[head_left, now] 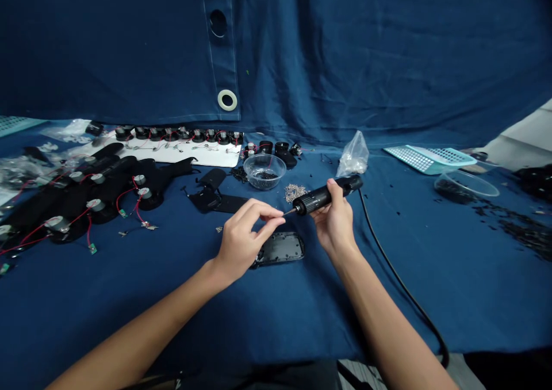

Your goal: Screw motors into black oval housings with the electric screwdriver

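Observation:
My right hand (335, 217) is wrapped round a black corded electric screwdriver (321, 197), its thumb on top of the body. The thin bit points left and slightly down. At the bit's tip, the thumb and forefinger of my left hand (245, 234) are pinched together; whatever is between them is too small to make out. Below the hands a dark, rounded plastic housing (282, 248) lies with its hollow side up, partly hidden by my left hand. Behind the screwdriver is a pile of small metal screws (295, 192).
A clear bowl (264, 172) with small black parts stands behind. Black housings with motors and red wires (97, 205) crowd the left. To the right are a plastic bag (353, 155), a light-blue basket (435, 159) and scattered black pieces (524, 229). The cord (397, 280) runs toward the front edge.

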Demonstrator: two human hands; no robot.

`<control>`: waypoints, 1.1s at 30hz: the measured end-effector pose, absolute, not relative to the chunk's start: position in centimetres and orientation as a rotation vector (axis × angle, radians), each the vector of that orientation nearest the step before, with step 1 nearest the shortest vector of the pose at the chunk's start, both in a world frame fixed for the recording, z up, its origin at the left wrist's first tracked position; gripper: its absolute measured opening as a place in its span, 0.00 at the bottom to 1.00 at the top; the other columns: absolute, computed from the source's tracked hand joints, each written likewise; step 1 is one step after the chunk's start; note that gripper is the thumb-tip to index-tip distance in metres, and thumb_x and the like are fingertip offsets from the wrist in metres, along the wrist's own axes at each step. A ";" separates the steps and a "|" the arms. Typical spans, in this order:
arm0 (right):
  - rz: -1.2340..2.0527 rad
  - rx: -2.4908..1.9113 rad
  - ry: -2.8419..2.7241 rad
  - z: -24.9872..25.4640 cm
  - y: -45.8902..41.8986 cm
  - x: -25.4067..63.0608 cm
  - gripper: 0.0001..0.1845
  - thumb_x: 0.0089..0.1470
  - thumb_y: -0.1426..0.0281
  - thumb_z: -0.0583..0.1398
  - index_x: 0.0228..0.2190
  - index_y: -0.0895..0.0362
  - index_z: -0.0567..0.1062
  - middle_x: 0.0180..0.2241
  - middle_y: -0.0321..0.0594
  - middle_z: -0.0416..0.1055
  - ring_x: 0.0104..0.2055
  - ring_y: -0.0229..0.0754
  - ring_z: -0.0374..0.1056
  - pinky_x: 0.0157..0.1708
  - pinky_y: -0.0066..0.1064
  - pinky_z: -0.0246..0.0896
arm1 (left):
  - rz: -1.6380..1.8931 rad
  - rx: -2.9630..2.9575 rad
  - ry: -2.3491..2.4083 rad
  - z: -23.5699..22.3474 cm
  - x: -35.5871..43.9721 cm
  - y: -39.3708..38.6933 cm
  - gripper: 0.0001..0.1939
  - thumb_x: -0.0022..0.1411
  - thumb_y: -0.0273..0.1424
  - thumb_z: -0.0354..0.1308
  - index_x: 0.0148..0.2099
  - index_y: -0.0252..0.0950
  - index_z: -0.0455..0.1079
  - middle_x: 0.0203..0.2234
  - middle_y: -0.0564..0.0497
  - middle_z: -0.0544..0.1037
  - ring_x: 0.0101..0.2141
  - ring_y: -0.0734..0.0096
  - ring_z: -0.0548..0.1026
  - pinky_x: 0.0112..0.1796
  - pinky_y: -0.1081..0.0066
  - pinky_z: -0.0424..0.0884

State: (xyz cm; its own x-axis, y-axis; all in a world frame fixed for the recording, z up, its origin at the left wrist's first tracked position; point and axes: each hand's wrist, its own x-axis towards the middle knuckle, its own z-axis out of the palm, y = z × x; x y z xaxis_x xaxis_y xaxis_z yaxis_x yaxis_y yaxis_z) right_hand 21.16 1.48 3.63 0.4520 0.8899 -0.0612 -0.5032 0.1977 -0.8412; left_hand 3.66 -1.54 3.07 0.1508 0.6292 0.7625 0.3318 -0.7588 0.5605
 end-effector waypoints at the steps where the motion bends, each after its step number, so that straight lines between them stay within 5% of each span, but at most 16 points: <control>1: 1.034 -0.929 -0.502 3.6 1.5 21.1 0.21 0.46 0.58 0.66 0.31 0.55 0.61 0.24 0.30 0.63 0.25 0.34 0.65 0.27 0.28 0.63 | 1.645 2.179 0.923 3.1 3.7 -1.5 0.00 0.63 0.27 0.59 0.38 0.36 0.71 0.31 0.52 0.75 0.33 0.73 0.74 0.35 0.71 0.71; 17: 1.062 -1.011 -0.479 2.8 1.4 20.7 0.22 0.44 0.58 0.67 0.30 0.55 0.61 0.22 0.28 0.63 0.23 0.33 0.63 0.25 0.28 0.67 | 1.553 2.378 0.973 2.6 3.1 -1.0 0.02 0.64 0.27 0.57 0.37 0.35 0.69 0.30 0.50 0.74 0.33 0.71 0.72 0.36 0.69 0.69; 24: 1.100 -1.078 -0.467 2.4 1.6 20.6 0.22 0.43 0.58 0.67 0.32 0.56 0.63 0.24 0.31 0.67 0.25 0.36 0.68 0.26 0.30 0.70 | 1.344 2.720 1.096 2.6 2.6 -0.9 0.10 0.68 0.28 0.53 0.50 0.36 0.69 0.31 0.49 0.70 0.34 0.67 0.68 0.38 0.66 0.67; 33: 1.092 -1.129 -0.488 1.9 2.0 20.9 0.21 0.44 0.59 0.67 0.33 0.57 0.65 0.24 0.33 0.68 0.26 0.37 0.69 0.25 0.29 0.70 | 1.202 2.920 1.085 2.7 2.5 -0.8 0.12 0.69 0.27 0.51 0.53 0.33 0.66 0.32 0.48 0.71 0.34 0.66 0.68 0.38 0.65 0.66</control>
State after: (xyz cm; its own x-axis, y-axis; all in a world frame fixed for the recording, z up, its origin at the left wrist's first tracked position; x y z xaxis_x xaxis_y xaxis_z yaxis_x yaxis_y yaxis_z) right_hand 20.91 1.99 1.90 0.4322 0.8807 -0.1937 -0.4438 0.0208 -0.8959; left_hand 2.52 -0.84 2.65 0.5342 0.4924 0.6872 0.6334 -0.7715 0.0604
